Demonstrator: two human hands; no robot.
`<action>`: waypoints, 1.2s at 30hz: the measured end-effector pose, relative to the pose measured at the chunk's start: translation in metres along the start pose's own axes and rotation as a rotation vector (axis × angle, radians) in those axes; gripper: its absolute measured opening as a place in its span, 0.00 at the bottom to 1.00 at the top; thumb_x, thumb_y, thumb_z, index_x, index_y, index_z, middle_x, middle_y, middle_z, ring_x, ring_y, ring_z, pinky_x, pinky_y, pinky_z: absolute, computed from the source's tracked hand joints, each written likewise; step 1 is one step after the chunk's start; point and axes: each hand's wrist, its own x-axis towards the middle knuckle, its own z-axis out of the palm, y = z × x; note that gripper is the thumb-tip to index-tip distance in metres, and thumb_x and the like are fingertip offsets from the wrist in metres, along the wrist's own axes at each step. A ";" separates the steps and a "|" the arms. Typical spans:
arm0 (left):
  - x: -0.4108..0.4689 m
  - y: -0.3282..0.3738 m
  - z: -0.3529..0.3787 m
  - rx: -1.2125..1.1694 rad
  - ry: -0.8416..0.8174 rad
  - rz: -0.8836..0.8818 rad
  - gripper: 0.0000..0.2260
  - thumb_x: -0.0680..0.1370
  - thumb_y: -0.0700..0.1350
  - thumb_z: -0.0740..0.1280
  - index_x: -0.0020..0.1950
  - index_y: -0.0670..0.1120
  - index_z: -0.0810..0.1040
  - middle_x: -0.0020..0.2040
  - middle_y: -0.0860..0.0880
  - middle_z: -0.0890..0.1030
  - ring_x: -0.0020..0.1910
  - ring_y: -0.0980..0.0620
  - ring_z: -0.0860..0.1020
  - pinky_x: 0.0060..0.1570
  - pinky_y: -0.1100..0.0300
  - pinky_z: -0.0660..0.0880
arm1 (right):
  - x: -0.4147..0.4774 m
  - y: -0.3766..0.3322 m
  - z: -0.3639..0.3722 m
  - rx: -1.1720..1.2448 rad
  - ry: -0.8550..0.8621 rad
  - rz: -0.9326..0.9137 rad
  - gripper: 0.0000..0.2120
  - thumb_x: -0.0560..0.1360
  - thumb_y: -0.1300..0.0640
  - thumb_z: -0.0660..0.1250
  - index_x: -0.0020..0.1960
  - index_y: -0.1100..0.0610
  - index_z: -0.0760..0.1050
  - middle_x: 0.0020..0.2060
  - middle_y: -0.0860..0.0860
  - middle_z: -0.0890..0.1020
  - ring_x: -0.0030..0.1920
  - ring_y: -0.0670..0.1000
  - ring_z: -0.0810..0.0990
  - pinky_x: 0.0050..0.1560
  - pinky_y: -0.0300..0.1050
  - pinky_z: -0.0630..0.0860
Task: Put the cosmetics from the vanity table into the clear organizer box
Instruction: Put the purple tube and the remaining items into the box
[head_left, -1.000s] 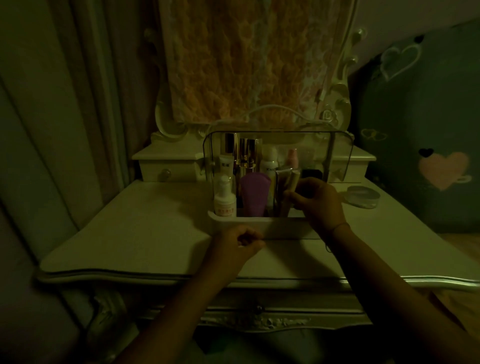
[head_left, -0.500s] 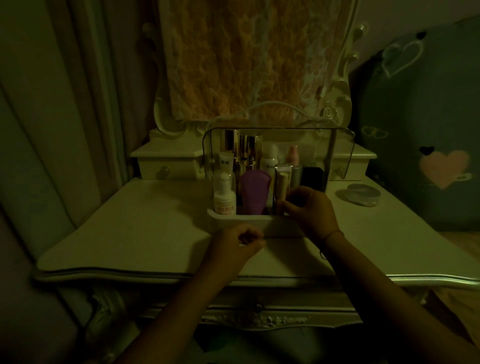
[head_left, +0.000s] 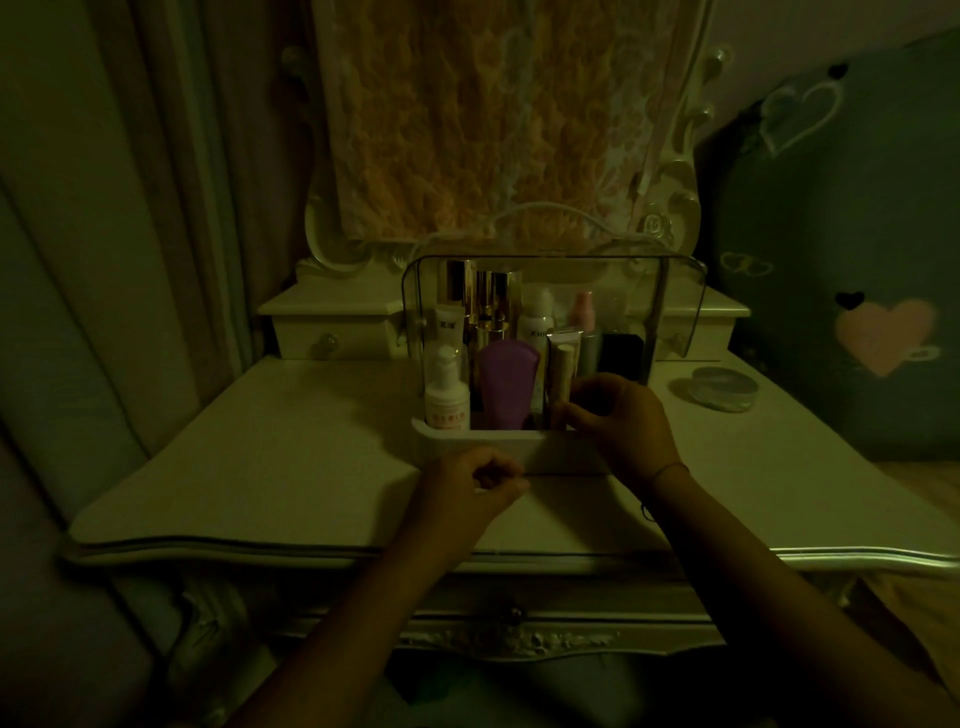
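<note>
Atop vanity table (head_left: 260, 467), right hand (head_left: 618, 421) pinches beige tube (head_left: 562, 364) inside organizer box (head_left: 478, 449).

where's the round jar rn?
Head view, right side: the round lidded jar sits on the vanity table, outside and right of the clear organizer box, beyond the right hand pinching a beige tube.

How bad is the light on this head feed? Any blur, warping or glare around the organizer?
Head view: very dim, green-yellow cast; the clear plastic organizer box carries faint reflections, no strong glare; the white pump bottle has an unreadable label; wide-angle distortion bows the cream vanity table; the right hand pinching the beige tube and the curled left hand are dark yet sharp.
</note>
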 end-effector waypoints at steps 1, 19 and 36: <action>0.000 0.000 0.000 0.000 0.002 0.001 0.08 0.70 0.45 0.72 0.37 0.58 0.77 0.37 0.54 0.79 0.36 0.67 0.74 0.36 0.76 0.71 | 0.000 0.000 0.000 0.002 0.000 -0.003 0.11 0.69 0.57 0.72 0.49 0.59 0.79 0.43 0.55 0.84 0.44 0.51 0.82 0.45 0.43 0.78; 0.001 0.007 0.002 -0.038 0.055 -0.017 0.08 0.70 0.41 0.72 0.38 0.55 0.79 0.38 0.56 0.80 0.35 0.69 0.76 0.34 0.77 0.70 | -0.016 0.016 -0.045 0.098 0.172 -0.048 0.09 0.70 0.58 0.71 0.49 0.55 0.78 0.40 0.48 0.81 0.40 0.40 0.80 0.39 0.30 0.75; 0.013 0.009 0.006 0.361 0.237 0.331 0.11 0.68 0.35 0.73 0.50 0.44 0.82 0.47 0.48 0.79 0.50 0.48 0.75 0.53 0.56 0.68 | 0.075 0.114 -0.114 -0.256 0.142 0.422 0.39 0.63 0.51 0.77 0.68 0.56 0.63 0.70 0.59 0.63 0.69 0.62 0.63 0.67 0.63 0.64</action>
